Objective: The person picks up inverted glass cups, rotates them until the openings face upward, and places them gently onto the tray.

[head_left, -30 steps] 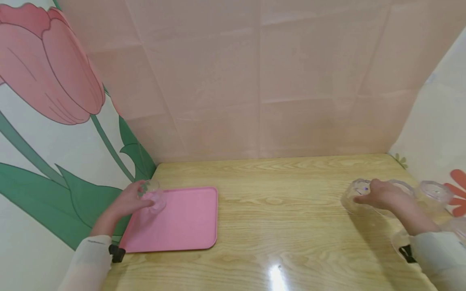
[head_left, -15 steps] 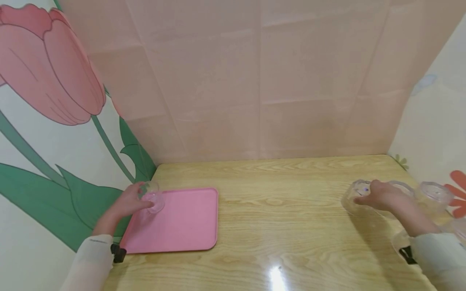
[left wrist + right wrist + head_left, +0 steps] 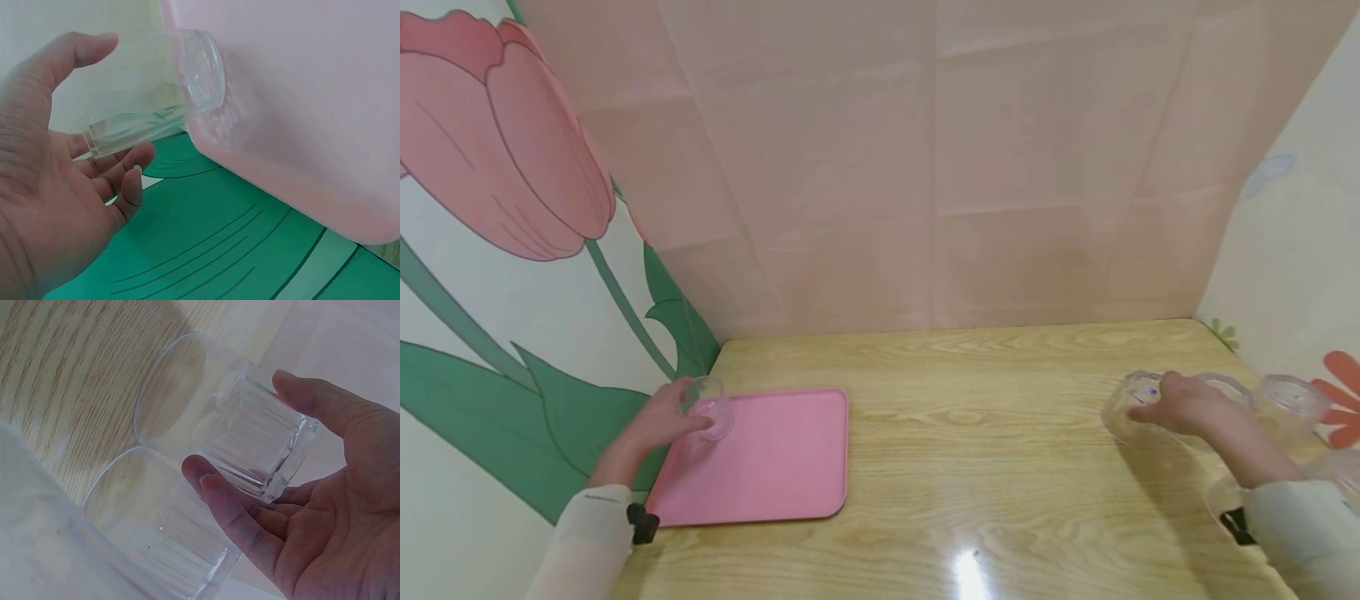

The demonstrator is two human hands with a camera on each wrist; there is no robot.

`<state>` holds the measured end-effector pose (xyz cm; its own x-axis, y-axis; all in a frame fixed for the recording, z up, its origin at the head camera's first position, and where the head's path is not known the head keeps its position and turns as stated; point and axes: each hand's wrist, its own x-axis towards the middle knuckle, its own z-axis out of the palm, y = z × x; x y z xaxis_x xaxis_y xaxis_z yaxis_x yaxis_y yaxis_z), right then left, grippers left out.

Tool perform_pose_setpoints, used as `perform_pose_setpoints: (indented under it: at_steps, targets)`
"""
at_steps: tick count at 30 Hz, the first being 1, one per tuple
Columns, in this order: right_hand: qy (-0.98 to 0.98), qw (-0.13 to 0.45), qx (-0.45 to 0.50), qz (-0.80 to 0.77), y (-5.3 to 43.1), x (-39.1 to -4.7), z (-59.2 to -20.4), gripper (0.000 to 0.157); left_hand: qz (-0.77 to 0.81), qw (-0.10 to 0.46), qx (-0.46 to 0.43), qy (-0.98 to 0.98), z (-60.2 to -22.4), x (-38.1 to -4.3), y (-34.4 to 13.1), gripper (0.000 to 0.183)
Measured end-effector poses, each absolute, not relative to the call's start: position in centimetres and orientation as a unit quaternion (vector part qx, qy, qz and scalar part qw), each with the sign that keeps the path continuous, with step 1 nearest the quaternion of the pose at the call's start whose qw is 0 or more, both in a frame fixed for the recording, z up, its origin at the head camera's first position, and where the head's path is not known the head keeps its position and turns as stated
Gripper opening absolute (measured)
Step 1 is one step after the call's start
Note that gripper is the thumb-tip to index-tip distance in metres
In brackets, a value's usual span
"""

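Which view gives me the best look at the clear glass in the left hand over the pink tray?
The left wrist view: the glass fills the frame, tilted, base against the pink tray, in the left hand grip. The head view shows it small and faint at the tray's far left corner. The right wrist view shows only other glasses.

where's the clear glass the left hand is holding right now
In the head view, the clear glass tumbler is at the table's left side, gripped by the left hand at the far left corner of the pink plastic tray.

Head view down over the table [image 3: 985,433]; wrist views close, each sharing one glass with it.
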<state>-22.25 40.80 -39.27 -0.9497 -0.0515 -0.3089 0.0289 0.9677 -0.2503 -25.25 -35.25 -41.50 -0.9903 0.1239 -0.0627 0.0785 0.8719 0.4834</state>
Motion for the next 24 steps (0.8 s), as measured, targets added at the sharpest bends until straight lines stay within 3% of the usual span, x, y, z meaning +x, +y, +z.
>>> perform_pose_setpoints:
  at_steps: [24]
  targets:
    - [0.983, 0.127, -0.015, -0.133, 41.2, -21.94, -39.64, 0.087, 0.248, 0.04, 0.036, 0.967, -41.67, -25.24, -35.33, 0.096]
